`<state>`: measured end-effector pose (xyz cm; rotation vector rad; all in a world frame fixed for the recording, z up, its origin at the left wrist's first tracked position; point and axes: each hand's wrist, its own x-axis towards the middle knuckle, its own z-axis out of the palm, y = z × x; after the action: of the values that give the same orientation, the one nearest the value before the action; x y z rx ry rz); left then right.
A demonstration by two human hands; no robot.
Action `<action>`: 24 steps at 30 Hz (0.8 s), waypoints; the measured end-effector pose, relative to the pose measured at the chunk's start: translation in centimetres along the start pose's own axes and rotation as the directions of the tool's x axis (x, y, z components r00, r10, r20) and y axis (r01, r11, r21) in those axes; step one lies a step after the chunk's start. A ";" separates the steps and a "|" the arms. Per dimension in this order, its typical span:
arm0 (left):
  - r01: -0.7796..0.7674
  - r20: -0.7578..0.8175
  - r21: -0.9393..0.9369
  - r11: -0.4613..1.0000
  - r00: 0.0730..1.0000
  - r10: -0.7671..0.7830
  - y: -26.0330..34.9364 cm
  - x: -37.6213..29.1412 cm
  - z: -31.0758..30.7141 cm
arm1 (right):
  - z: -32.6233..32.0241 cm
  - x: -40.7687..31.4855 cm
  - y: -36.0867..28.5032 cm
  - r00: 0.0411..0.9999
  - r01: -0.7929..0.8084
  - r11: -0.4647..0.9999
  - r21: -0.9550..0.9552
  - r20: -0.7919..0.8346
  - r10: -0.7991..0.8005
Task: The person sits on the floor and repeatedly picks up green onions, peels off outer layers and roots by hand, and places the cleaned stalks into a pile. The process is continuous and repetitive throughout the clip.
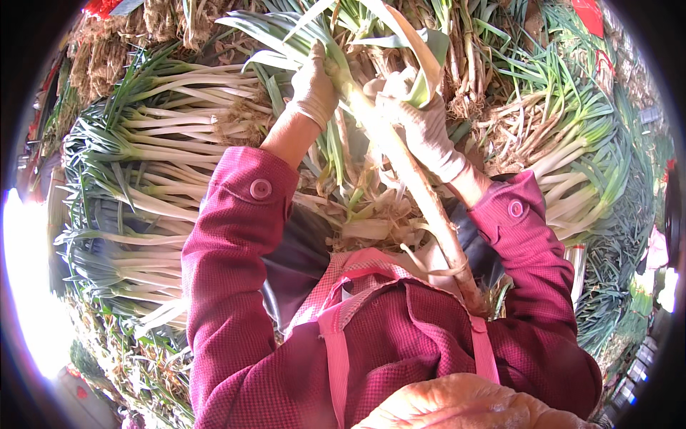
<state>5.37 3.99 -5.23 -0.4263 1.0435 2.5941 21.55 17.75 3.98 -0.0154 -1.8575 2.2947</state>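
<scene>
A long leek or large green onion [399,155] slants before me, its leaves towards the top and its root end low by my right elbow. My left hand [315,88], in a pale knit glove, grips it where the green leaves [273,40] meet the stalk. On the other side, my right hand [420,120], gloved too, is closed on a loose outer leaf [426,59], partly yellowed, that bends over beside the stalk. Strong glare washes out part of the stalk near these fingers. A strip of dry skin [423,263] hangs from its lower part.
Rows of pale-stalked onions [161,145] lie at the left, leaves outward. More onions [579,177] are piled at the right. Unpeeled bundles with roots [466,64] stand ahead. Stripped leaves and skins [375,214] litter the ground between my knees. I wear a pink apron [337,354].
</scene>
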 end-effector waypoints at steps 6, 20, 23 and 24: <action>-0.162 -0.223 0.168 0.972 0.954 0.198 3.0 4.2 -1.0 | -1.8 -1.6 -0.8 0.976 -0.041 0.995 0.086 0.218 0.021; -0.389 -0.325 0.142 0.910 0.851 0.413 21.8 14.6 -17.7 | -15.4 -21.7 -13.5 0.572 -0.595 0.399 -0.698 -0.019 0.820; -0.398 -0.247 0.086 0.913 0.880 0.406 22.0 13.9 -17.2 | -13.3 -20.7 -12.5 0.682 -0.101 0.133 -0.986 0.029 0.731; -0.385 -0.254 0.068 0.920 0.885 0.390 21.9 13.3 -16.3 | -12.0 -19.6 -12.0 0.732 0.136 0.085 -0.987 0.158 0.662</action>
<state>-12.67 -20.26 -8.13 -0.6295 1.3590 2.9345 43.99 28.78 10.88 0.1974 -3.6799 0.5138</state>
